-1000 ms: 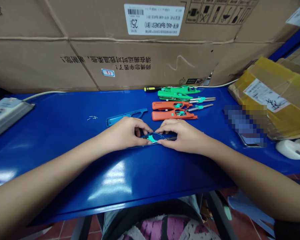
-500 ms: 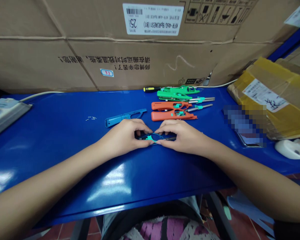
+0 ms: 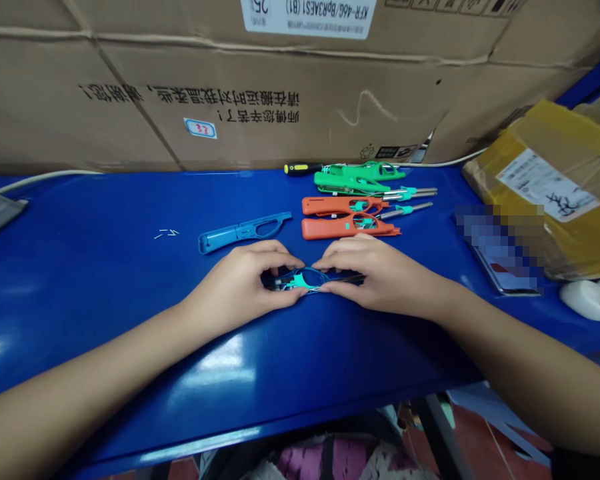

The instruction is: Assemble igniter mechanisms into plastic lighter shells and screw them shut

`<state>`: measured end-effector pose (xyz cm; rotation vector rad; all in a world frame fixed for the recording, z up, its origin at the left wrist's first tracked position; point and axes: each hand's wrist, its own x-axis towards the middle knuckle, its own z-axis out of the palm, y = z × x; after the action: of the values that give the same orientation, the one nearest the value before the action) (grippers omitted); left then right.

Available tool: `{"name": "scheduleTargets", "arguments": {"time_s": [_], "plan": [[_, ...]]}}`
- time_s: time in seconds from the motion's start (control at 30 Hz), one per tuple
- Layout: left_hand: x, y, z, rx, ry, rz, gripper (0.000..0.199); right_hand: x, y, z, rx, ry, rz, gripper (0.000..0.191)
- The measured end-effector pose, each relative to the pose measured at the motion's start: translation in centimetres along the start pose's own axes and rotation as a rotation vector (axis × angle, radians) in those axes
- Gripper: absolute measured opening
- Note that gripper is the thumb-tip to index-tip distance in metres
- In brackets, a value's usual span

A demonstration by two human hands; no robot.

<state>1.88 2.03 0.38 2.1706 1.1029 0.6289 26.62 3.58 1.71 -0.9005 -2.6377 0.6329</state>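
Between both hands, low over the blue table [image 3: 130,320], is an opened blue long-nosed lighter [image 3: 314,273] with a turquoise trigger and inner parts showing. My left hand [image 3: 247,277] is closed on its handle end, thumb near the trigger. My right hand [image 3: 375,273] pinches it by the nozzle side, where a dark rod runs under the fingers. An empty blue half-shell [image 3: 245,231] of a lighter lies just behind my left hand. Several small pale screws or pins [image 3: 167,233] are scattered left of it.
Behind the hands lie orange lighters [image 3: 347,228], green lighters [image 3: 355,180] and a black-and-yellow screwdriver [image 3: 303,169]. A large cardboard box [image 3: 230,127] walls the back. On the right are a taped parcel [image 3: 560,187], a phone [image 3: 503,257] and a white object [image 3: 587,298].
The camera view has tilted down and shifted a little. Both hands keep their hold on the blue lighter; the right hand sits slightly farther right, showing more of the inner parts.
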Motion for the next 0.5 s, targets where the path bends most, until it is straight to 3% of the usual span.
{"name": "scheduleTargets", "arguments": {"time_s": [0.23,0.5], "plan": [[-0.1,-0.18,0.12,-0.005,0.006,0.013,0.025,-0.04,-0.09,-0.51,0.028,-0.017,0.013,0.02],[0.11,-0.27,0.14,-0.02,0.022,-0.011,0.027,-0.21,-0.34,-0.54,0.048,-0.025,0.02,0.006]]}}
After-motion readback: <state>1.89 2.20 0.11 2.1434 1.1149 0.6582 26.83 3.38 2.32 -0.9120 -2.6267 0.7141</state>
